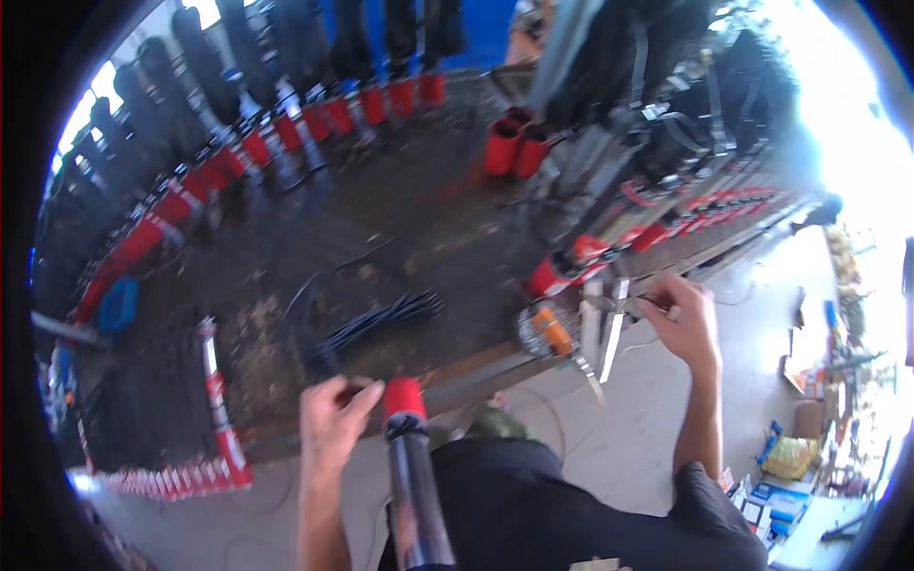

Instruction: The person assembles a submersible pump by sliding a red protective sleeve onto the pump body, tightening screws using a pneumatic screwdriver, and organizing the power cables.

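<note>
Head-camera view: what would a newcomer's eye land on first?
Probably the row of long black pieces with red sections along the dark workbench at upper left. Next, the shiny black tube with a red end, at lower centre beside the left hand. Then the small orange object right of centre.

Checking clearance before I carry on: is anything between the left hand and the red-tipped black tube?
Nothing visible stands between the left hand and the red-tipped black tube. The fingertips are right beside the red end; blur hides whether they touch.
</note>
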`<state>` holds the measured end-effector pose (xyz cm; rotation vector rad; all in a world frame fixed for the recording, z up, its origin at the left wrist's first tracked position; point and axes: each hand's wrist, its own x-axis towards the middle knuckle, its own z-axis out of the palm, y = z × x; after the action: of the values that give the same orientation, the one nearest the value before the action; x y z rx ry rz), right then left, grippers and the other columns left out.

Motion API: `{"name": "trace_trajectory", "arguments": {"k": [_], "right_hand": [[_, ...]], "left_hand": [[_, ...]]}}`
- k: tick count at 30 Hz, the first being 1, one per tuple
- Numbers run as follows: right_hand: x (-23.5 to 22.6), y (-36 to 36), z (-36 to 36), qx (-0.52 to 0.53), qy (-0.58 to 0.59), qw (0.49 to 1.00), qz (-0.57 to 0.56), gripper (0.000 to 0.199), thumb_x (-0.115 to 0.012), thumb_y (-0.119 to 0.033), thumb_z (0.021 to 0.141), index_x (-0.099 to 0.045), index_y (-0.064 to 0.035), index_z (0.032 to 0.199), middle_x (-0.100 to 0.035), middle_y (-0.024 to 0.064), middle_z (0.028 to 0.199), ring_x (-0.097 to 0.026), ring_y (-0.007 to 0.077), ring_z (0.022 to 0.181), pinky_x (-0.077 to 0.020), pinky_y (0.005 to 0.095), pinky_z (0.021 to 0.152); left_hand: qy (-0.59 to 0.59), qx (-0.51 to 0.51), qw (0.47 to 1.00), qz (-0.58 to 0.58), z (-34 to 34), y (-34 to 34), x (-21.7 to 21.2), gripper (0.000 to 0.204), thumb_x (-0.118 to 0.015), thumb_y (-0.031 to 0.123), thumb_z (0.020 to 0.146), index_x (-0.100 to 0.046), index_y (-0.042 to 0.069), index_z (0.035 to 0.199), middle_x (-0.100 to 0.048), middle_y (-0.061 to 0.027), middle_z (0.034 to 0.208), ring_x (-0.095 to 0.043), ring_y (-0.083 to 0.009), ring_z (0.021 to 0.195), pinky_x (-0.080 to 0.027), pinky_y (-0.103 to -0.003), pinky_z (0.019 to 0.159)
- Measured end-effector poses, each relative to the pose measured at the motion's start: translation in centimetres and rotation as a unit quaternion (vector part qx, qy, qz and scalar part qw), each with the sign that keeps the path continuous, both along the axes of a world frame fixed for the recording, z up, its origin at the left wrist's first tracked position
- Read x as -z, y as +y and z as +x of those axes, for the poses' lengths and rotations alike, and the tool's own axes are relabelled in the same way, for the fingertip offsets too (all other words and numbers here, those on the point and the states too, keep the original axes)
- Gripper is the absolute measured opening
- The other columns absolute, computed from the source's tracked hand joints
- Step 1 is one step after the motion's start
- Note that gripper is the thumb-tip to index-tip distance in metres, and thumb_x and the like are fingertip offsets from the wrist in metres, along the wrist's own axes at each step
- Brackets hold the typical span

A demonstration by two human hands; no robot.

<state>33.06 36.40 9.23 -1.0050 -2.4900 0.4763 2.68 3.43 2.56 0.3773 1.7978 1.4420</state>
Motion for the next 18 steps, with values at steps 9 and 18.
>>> {"name": "trace_trajectory", "arguments": {"k": [9,18], "right_hand": [[19.6,-19.3,-15.3,0.024,0.152,0.701,-0.696,0.021,-0.073,-0.017,0.09,-0.062,-0.0009,0.085,-0.066,0.0021,0.075,-0.061,0.0103,0.066,-0.0484,0.0265,0.058],[19.8,-18.0,-13.8,-0.326,0.08,0.834,-0.438,0.029,-0.063,-0.022,0.097,-0.071,-0.0076,0.122,-0.067,0.0104,0.082,-0.066,0.0235,0.075,-0.051,0.0374,0.069]], "left_hand": [[0.337,0.118,0.934,0.018,-3.2,-4.1,6.7,0.042,-0.059,0.001,0.084,-0.063,-0.003,0.126,-0.067,-0.0153,0.111,-0.065,-0.0252,0.099,-0.051,-0.037,0.088],[0.25,0.182,0.95,-0.049,0.0,-6.1,6.7,0.016,-0.065,0.006,0.091,-0.072,-0.002,0.102,-0.073,-0.0187,0.103,-0.071,-0.0338,0.093,-0.054,-0.036,0.083]]}}
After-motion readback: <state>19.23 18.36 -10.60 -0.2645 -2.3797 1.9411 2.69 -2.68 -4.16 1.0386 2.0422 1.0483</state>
